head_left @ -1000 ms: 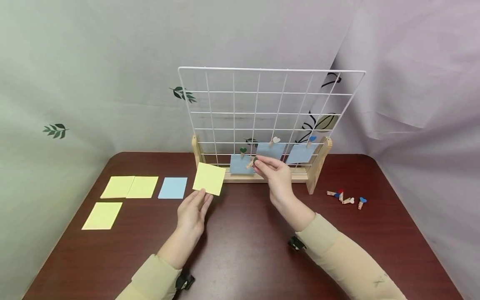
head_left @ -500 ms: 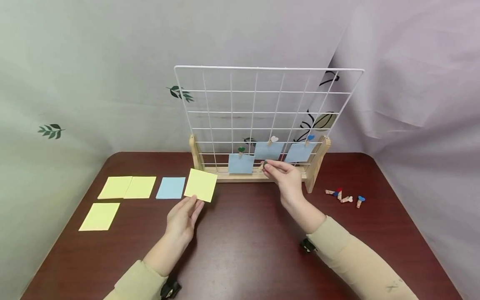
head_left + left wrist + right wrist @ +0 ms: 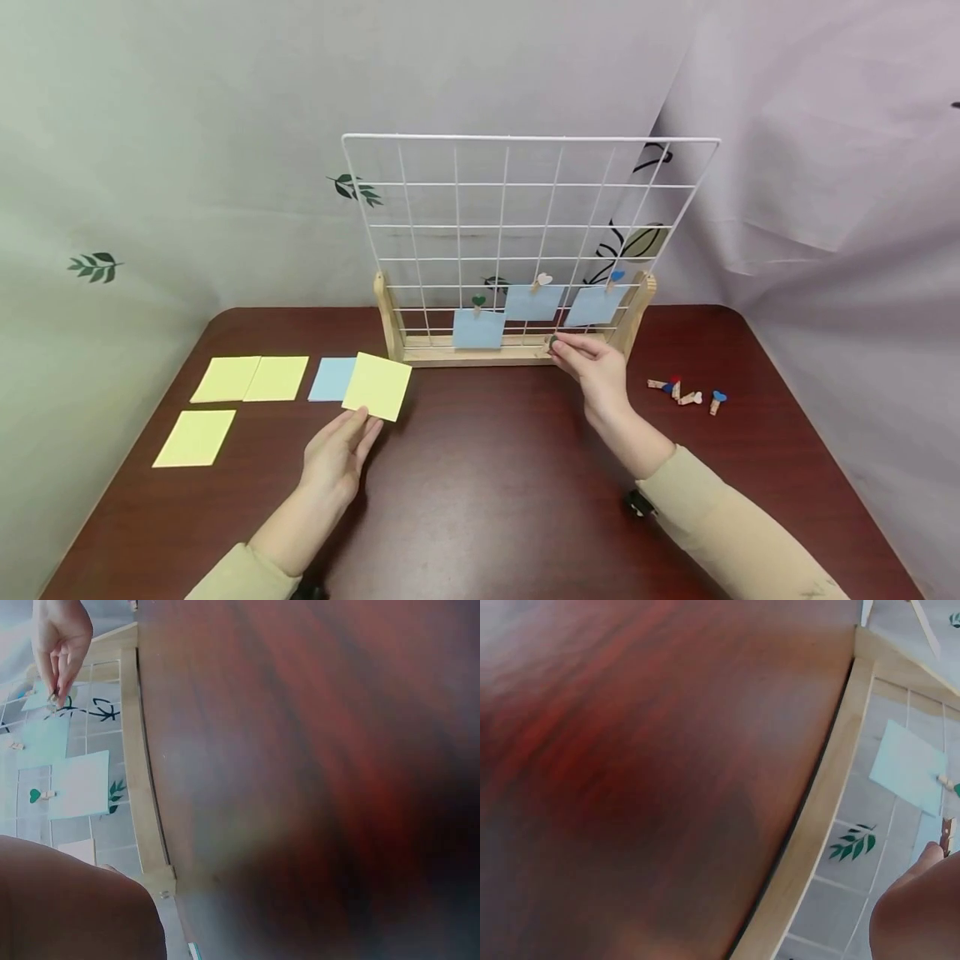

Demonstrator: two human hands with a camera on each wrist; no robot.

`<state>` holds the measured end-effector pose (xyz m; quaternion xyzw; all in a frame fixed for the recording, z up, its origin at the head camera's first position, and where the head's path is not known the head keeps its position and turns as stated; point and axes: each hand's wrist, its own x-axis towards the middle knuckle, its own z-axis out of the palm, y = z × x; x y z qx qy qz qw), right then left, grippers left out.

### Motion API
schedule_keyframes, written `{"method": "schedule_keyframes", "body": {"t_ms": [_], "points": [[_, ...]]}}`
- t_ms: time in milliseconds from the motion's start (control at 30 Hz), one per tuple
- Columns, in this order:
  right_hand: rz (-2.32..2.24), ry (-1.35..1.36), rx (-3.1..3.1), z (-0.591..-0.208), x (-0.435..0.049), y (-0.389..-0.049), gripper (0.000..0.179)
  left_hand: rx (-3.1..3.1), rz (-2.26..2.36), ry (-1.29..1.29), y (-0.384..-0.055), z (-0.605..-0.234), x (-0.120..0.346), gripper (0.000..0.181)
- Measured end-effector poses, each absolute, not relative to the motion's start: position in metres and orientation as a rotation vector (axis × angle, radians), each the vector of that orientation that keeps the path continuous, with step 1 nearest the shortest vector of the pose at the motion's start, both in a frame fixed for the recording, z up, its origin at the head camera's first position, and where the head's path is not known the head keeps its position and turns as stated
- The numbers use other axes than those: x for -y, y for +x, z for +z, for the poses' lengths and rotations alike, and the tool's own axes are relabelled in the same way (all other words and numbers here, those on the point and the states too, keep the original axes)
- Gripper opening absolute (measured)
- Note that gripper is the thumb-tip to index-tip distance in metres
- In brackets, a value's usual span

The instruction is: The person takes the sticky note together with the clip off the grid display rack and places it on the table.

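My left hand (image 3: 333, 458) pinches a yellow sticky note (image 3: 377, 386) by its lower edge, over the table and overlapping a blue note (image 3: 330, 379) in the head view. With thumb and fingertips, my right hand (image 3: 600, 379) holds a small wooden clothespin (image 3: 947, 834) topped by a dark green heart, in front of the grid's wooden base. Three blue notes hang on the white wire grid (image 3: 480, 226): the left one (image 3: 478, 330) under a green heart clothespin (image 3: 478, 303), the middle one (image 3: 531, 305) under a white one, the right one (image 3: 596, 306) under a blue one.
Yellow notes (image 3: 193, 439) lie on the left of the dark red-brown table (image 3: 480, 500). Several heart clothespins (image 3: 690, 398) lie loose at the right. The grid's wooden stand (image 3: 480, 357) is at the table's back edge, before a pale curtain (image 3: 225, 167).
My left hand has drawn the yellow note left and toward me, now partly over the blue note. The right hand has moved right and slightly down along the grid, still pinching the clothespin.
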<state>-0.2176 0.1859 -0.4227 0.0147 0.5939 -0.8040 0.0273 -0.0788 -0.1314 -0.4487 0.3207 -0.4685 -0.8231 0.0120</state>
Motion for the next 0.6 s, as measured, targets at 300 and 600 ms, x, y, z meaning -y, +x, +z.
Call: {"method": "schedule_keyframes", "body": {"t_ms": [300, 600], "points": [[-2.489, 0.066, -1.855, -0.432, -0.203, -0.217, 0.035, 1.403, -2.597, 1.010, -0.064, -0.452, 0.154, 0.014], [-2.461, 0.120, -1.863, -0.434, -0.218, -0.213, 0.032, 1.465, -2.583, 1.068, -0.054, -0.456, 0.175, 0.016]]}}
